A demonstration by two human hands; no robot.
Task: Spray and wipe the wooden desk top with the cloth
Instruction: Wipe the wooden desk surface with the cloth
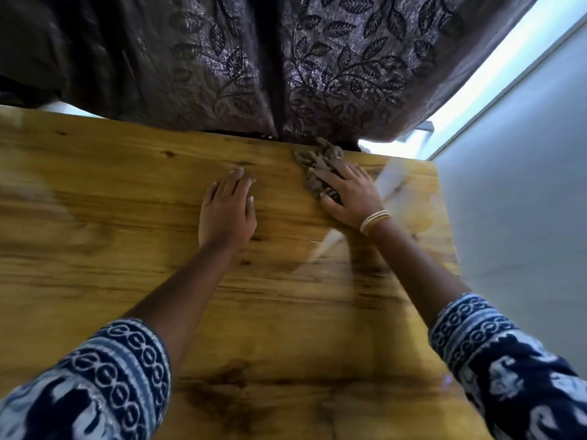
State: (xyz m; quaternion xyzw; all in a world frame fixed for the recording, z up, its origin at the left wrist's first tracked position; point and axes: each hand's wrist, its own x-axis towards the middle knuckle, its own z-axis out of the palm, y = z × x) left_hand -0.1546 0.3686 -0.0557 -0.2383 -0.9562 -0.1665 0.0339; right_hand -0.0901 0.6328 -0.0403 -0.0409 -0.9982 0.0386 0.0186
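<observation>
My right hand (347,198) presses the bunched brown cloth (320,168) flat-fingered against the wooden counter (286,312) near its far edge, likely mid-wipe. My left hand (227,208) lies flat and empty just beside it, seemingly bracing me as I reach.

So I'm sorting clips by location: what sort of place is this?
Probably a room in a home. A wooden desk stands against a leaf-patterned curtain with daylight at its edge, beside a plain wall. The right hand presses a cloth on it.
</observation>
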